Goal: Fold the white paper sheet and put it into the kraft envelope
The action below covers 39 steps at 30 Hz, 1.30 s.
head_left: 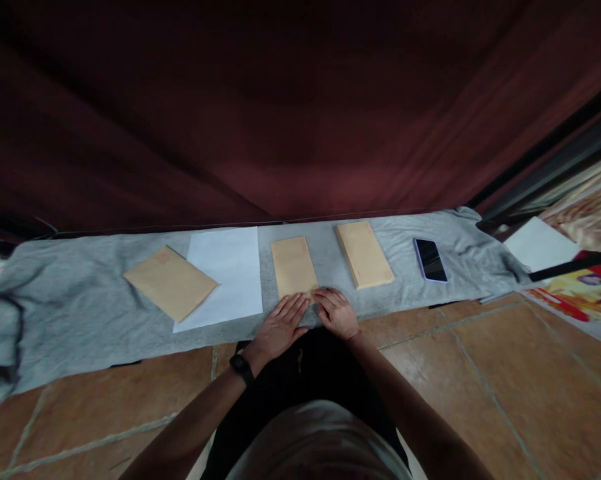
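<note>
A brown paper envelope point(295, 263) lies on the grey cloth in front of me, its near end under my fingers. My left hand point(283, 321) rests flat across that near end, fingers stretched out and pressed together. At the near right corner, my right hand point(337, 313) has its fingers bent in and closed on the envelope's edge. A thick stack of brown envelopes point(364, 255) stands just beyond my right hand. To the left, several brown envelopes or a single one point(170, 283) lie at a slant, partly over a white paper sheet point(233, 273).
The grey cloth point(80, 320) covers a long narrow bench against a dark red curtain point(280, 133). A phone point(431, 260) in a purple case lies on the right. Past the bench's right end are a white card point(541, 244) and a colourful printed panel point(580, 297).
</note>
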{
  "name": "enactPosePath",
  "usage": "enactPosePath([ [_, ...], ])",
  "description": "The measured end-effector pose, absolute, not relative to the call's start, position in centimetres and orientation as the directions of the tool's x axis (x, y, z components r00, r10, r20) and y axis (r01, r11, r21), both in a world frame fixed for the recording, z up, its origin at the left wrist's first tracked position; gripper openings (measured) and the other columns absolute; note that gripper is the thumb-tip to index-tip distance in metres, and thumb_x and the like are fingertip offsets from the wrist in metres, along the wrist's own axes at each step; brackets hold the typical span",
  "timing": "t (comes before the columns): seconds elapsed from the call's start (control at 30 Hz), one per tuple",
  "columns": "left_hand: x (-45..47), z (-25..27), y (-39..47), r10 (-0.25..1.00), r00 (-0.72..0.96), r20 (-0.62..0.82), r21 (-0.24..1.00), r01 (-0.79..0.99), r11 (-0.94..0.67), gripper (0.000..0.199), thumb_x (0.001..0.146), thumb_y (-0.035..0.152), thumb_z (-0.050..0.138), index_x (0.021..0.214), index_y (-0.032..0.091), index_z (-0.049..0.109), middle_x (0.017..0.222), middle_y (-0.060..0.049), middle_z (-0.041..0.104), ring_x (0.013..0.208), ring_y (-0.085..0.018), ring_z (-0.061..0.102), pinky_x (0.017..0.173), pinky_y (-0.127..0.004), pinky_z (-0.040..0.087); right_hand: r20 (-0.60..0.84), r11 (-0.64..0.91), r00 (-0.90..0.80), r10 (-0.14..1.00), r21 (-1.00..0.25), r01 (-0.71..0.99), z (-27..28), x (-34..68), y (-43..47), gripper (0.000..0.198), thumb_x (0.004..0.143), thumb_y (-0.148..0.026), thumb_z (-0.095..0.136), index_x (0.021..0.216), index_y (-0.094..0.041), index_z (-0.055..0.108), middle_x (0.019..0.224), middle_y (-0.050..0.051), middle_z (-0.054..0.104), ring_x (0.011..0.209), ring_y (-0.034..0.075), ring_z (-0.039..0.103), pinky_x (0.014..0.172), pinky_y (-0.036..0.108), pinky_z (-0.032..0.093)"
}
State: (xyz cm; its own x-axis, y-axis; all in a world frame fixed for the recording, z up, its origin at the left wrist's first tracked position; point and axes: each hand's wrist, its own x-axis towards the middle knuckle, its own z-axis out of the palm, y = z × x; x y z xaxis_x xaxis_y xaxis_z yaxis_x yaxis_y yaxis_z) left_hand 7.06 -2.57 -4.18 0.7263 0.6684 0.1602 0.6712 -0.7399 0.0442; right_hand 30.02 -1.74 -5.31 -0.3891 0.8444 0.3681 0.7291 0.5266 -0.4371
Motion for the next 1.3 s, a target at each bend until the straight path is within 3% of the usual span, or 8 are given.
enactPosePath([
  [0.23,6.7,-4.3,-2.9,0.674,0.723,0.149,0.028,0.679,-0.734,0.069,0.100,0.044,0.045,0.158,0.013,0.023,0.163,-0.012,0.031,0.153,-0.022,0.022,0.127,-0.042,0.019,0.361,0.507,-0.379,0.852,-0.388,0.770,-5.6,29.3,-2.4,0.040,0.095,-0.018,0.048,0.133,-0.021,0.061,0.139,0.006,0.063,0.127,0.021,0.057,0.116,0.043,0.038],
  [0.53,6.5,-4.4,-3.4,0.698,0.707,0.119,0.114,0.688,-0.716,0.070,0.097,0.041,0.051,0.156,0.013,0.027,0.164,-0.013,0.028,0.154,-0.023,0.018,0.127,-0.042,0.017,0.336,0.467,-0.352,0.874,-0.377,0.800,-6.1,28.9,-4.5,0.049,0.099,-0.018,0.044,0.148,-0.022,0.049,0.145,0.007,0.057,0.135,0.023,0.052,0.120,0.049,0.031],
  [1.1,5.2,-4.2,-4.4,0.713,0.693,0.106,0.093,0.707,-0.701,0.069,0.098,0.040,0.049,0.156,0.011,0.026,0.164,-0.016,0.025,0.153,-0.025,0.018,0.126,-0.043,0.020,0.353,0.423,-0.290,0.889,-0.395,0.816,-6.4,29.2,-5.6,0.047,0.102,-0.020,0.039,0.148,-0.019,0.047,0.146,0.010,0.056,0.139,0.024,0.047,0.121,0.049,0.027],
  [1.3,5.4,-4.6,-4.4,0.719,0.679,0.150,0.075,0.717,-0.693,0.068,0.098,0.036,0.048,0.157,0.011,0.024,0.163,-0.015,0.029,0.153,-0.025,0.021,0.126,-0.043,0.021,0.321,0.506,-0.405,0.856,-0.364,0.782,-5.4,26.7,-5.6,0.047,0.103,-0.025,0.042,0.150,-0.020,0.045,0.150,0.009,0.052,0.141,0.024,0.045,0.123,0.049,0.026],
])
